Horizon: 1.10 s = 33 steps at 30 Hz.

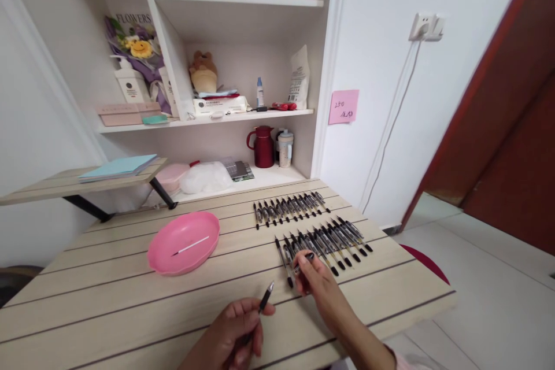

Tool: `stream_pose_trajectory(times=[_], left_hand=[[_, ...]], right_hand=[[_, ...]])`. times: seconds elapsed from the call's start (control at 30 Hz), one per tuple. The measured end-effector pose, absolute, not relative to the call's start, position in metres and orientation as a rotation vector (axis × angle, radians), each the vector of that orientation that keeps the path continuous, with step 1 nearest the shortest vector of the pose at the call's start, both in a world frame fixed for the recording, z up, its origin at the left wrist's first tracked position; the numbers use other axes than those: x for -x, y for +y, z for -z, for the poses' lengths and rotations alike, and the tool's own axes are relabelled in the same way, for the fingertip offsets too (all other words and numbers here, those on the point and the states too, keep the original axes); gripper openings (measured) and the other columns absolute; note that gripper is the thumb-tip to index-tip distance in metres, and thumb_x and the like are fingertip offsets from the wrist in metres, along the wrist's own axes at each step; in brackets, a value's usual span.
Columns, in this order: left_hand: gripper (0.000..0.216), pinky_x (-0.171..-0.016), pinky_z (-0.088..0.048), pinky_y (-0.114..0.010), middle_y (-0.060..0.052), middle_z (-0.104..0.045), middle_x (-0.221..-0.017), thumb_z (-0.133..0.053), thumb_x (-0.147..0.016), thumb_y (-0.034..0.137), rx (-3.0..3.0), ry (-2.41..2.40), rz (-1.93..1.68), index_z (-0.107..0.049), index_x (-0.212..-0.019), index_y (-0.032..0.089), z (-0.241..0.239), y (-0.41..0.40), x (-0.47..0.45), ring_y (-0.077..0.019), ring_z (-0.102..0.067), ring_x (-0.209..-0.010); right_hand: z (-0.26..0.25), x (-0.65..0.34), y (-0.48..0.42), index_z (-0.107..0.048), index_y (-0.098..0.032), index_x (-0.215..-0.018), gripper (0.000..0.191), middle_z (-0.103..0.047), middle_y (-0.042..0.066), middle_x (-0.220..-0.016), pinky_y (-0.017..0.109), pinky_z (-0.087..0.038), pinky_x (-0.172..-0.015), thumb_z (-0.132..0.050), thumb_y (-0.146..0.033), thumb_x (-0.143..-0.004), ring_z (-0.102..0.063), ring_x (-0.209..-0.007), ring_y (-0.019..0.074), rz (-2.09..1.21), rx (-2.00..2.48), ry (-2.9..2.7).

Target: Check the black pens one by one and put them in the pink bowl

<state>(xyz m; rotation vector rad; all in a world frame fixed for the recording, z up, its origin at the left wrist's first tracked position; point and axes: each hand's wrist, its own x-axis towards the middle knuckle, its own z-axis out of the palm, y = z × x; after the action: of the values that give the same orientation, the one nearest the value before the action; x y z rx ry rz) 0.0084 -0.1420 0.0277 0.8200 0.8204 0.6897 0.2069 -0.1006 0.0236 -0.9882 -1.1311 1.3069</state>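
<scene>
My left hand [238, 329] is closed around a pen [266, 297] with a black grip. Its metal tip points up and away from me, and the rest of it is hidden in the fingers. My right hand [315, 278] pinches a small black-ended pen piece [309, 256]; the fingers cover most of it, so I cannot tell whether it is a cap or a whole pen. That hand is over the left end of the nearer row of pens [333, 240], beside the leftmost pen [284, 260]. A second row of pens [290, 208] lies behind, side by side.
A pink plate [162, 248] at left holds a thin white refill [191, 245] with a dark tip. The slatted table [130, 312] has its edge at right. A small raised stand [52, 182] bears blue papers [117, 167]. Behind are shelves, a red jug [263, 147] and a cup [285, 149].
</scene>
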Motion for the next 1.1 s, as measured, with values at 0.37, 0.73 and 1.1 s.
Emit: stream_pose_trajectory(times=[0.37, 0.73, 1.1], left_hand=[[0.028, -0.030, -0.012, -0.014, 0.006, -0.050, -0.048, -0.065, -0.067, 0.032, -0.642, 0.944, -0.907, -0.063, -0.087, 0.013, -0.023, -0.137, -0.008, -0.0004, -0.028, -0.030], [0.033, -0.031, -0.014, -0.015, 0.005, -0.051, -0.050, -0.066, -0.065, 0.032, -0.605, 0.958, -0.928, -0.062, -0.092, 0.013, -0.028, -0.139, -0.009, -0.0013, -0.029, -0.031], [0.027, -0.031, -0.013, -0.014, 0.005, -0.051, -0.049, -0.063, -0.069, 0.031, -0.620, 0.922, -0.914, -0.062, -0.088, 0.012, -0.021, -0.138, -0.007, -0.0004, -0.028, -0.030]], right_hand=[[-0.053, -0.208, -0.050, -0.055, -0.017, -0.103, 0.028, -0.065, 0.003, -0.072, 0.023, -0.042, -0.062, -0.050, -0.029, -0.079, -0.062, -0.068, 0.0152, -0.640, 1.512, -2.020], [-0.044, -0.152, -0.031, -0.057, -0.008, -0.101, 0.024, -0.064, 0.020, -0.096, 0.031, -0.045, -0.072, -0.049, -0.018, -0.080, -0.063, -0.087, 0.0241, -0.106, 1.815, -2.452], [-0.055, -0.181, -0.018, -0.063, -0.012, -0.087, 0.027, -0.066, 0.015, -0.089, 0.028, -0.042, -0.073, -0.037, -0.021, -0.086, -0.062, -0.086, 0.0215, -0.075, 1.828, -2.375]])
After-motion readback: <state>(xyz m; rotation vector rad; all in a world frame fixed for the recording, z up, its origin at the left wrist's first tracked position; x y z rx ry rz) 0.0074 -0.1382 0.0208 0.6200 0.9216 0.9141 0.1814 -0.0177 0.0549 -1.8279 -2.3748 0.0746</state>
